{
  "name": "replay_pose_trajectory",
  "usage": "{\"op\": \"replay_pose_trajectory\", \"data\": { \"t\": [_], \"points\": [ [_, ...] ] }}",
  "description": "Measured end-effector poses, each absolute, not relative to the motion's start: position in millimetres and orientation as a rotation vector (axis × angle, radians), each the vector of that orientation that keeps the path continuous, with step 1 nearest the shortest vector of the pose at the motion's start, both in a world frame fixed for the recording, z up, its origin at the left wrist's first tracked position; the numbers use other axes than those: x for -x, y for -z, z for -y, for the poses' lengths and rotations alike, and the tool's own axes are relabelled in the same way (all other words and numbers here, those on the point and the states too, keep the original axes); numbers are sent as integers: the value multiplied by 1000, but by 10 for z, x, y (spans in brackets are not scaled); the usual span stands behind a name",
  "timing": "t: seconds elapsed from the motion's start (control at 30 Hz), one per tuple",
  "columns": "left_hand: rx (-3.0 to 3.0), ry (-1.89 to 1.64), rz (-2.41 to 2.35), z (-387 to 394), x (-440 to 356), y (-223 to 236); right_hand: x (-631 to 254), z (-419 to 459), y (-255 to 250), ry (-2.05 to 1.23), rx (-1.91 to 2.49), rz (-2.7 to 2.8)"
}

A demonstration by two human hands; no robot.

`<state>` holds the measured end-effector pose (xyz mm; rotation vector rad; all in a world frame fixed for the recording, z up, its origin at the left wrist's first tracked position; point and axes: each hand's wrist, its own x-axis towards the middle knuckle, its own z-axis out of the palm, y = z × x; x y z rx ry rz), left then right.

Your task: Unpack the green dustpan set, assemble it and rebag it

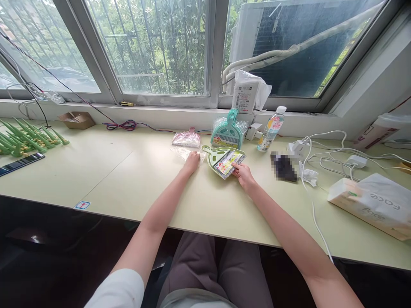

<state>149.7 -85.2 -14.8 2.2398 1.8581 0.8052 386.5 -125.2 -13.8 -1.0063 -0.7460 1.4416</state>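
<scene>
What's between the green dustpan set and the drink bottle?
Head view: bare tabletop lies between the green dustpan set, in the grip of the right hand, and the drink bottle; a boxy white item stands farther back.

We identify the place as an indoor workroom of the office or light-workshop kind; we cannot determine which of the two applies. We base this on the long pale worktop [109, 175] installed along a row of metal-framed windows [214, 55], with a screwdriver [126, 103] on the sill [180, 111] and, on the worktop itself, a coiled bundle of dark wires [125, 125] and white cables [310, 162] with adapters [356, 161]. We also note a tissue pack [369, 205] and a drink bottle [271, 128], both common at a desk, and, beyond the glass, greenery [186, 55] and an outdoor air-conditioning unit [247, 30]
</scene>
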Motion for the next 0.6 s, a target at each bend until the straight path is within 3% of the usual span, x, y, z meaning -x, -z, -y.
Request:
{"op": "replay_pose_trajectory", "data": {
  "t": [0.17,0.33,0.6],
  "points": [
    [-2249,-849,-1901,826,-1473,147,-3877,1251,114,-1443,1073,824],
    [-2310,-1140,-1928,839,-1527,116,-3832,1295,90,-1358,1089,879],
    [-2492,-1339,-1603,913,-1687,60,-3691,1402,34,-1375,1008,1029]
  ]
}}
